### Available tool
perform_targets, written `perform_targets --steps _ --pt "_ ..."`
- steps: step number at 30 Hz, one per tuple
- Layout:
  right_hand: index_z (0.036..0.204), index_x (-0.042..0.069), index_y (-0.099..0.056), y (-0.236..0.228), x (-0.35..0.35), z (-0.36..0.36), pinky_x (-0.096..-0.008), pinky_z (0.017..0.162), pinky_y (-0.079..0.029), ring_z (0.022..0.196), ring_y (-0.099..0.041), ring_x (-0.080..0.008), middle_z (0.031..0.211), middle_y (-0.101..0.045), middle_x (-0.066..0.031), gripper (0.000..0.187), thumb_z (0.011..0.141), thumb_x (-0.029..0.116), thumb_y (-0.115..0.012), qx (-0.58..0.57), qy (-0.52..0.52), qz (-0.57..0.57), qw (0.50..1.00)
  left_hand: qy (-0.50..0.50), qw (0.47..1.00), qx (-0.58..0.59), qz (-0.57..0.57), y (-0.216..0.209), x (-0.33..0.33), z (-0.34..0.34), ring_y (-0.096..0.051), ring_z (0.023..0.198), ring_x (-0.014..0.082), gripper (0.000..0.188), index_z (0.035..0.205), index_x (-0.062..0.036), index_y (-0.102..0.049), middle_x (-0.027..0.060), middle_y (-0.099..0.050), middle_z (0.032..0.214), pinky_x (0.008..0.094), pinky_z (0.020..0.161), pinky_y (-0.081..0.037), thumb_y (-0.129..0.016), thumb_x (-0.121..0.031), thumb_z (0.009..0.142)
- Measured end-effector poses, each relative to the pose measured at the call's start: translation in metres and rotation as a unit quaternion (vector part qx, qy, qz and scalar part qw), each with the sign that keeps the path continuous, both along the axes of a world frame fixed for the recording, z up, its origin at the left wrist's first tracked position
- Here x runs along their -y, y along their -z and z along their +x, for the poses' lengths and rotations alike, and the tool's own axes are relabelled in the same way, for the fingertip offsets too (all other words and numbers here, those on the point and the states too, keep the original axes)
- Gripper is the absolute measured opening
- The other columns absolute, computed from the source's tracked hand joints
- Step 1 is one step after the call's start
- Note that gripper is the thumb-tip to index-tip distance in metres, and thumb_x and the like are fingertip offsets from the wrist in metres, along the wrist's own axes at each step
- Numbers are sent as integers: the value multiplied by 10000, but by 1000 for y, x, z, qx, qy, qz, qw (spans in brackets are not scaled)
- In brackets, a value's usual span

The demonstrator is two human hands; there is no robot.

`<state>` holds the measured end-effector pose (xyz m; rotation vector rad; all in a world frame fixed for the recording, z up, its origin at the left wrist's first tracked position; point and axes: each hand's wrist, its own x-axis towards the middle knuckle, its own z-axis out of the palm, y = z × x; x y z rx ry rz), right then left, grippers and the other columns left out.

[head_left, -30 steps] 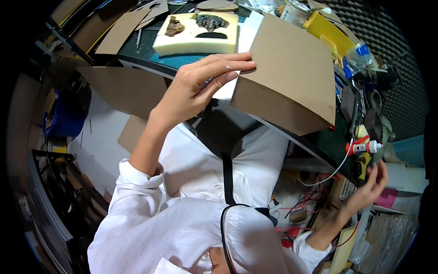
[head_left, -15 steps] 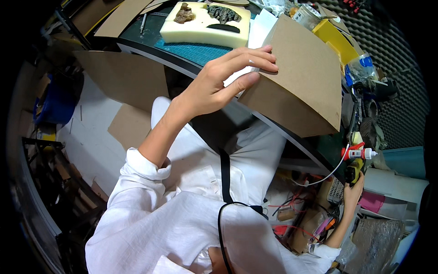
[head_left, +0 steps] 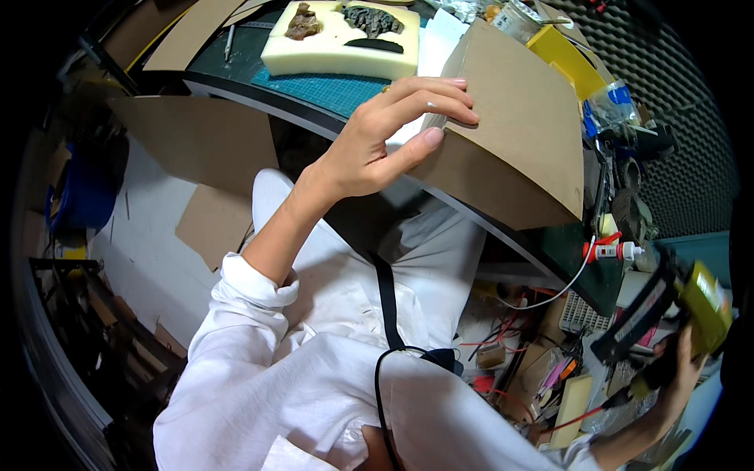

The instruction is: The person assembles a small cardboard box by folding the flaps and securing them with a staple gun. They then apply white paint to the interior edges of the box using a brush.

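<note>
At the bench's front edge my left hand [head_left: 383, 140] rests on the corner of a brown fibreboard box [head_left: 522, 118]. Its fingers lie over the top and the thumb presses the near side. Far to the right my right hand [head_left: 682, 373] grips an air nail gun [head_left: 707, 302] with a yellow-green body and black magazine, raised beside the bench and partly blurred. A red hose [head_left: 581, 418] runs from its handle end. Left of the box a cream foam block [head_left: 338, 56] holds a brown rough piece [head_left: 303, 22] and a dark ridged piece [head_left: 373, 22].
Under the foam lies a teal cutting mat [head_left: 314, 90]. A red-and-white glue bottle [head_left: 613, 251] sits at the bench's right corner, with a white cable nearby. Brown boards [head_left: 200, 141] lean below the bench at left, near a blue bin [head_left: 86, 188]. Clutter fills the lower right.
My right hand has brought the nail gun outward to the right and into fuller view, away from the bench corner. My left hand stays on the box; the view has shifted slightly.
</note>
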<state>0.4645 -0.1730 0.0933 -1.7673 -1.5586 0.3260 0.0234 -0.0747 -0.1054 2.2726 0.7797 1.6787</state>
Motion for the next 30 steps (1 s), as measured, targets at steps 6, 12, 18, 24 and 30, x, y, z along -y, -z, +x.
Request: perform_targets --steps 6,12,18,24,30 --pt "1072 -10 -545 -20 -62 -135 -214 426 -368 460 -481 -89 687 -558 -36 424 869 342 -666 124 -199 -75 969 -18 1000 19 -8 2 3 3 -502 1270 309 257 1119 -39 -655 125 -615 1215 419 1070 -367 -528 -100 904" --pt "1092 -29 -568 -17 -101 -207 -190 385 -397 443 -518 -86 757 -655 -93 488 806 326 -743 173 -315 -129 924 -20 999 27 -22 0 8 5 -506 1267 311 234 1120 -39 -646 121 -616 1216 421 1071 -366 -550 -121 922" --pt "1041 -28 -590 -17 -102 -220 -203 369 -427 457 -565 -94 748 -680 -101 458 780 294 -786 214 -309 -117 919 -14 999 37 -11 -3 7 9 -511 1259 285 226 1129 -64 -653 86 -639 1175 398 1041 -397 -559 -115 930" --pt "1079 -24 -569 -17 -105 -220 -214 371 -440 443 -558 -100 741 -678 -106 501 777 311 -787 231 -296 -126 918 -6 999 37 -12 0 4 9 -507 1266 294 227 1128 -57 -647 95 -630 1194 409 1051 -385 -567 -150 937" --pt "1156 -29 -539 -15 -112 -221 -221 373 -444 462 -583 -110 749 -678 -109 585 761 319 -794 258 -298 -97 914 -13 999 34 -16 1 5 7 -505 1268 295 227 1129 -57 -646 95 -629 1195 409 1053 -382 -569 -158 940"
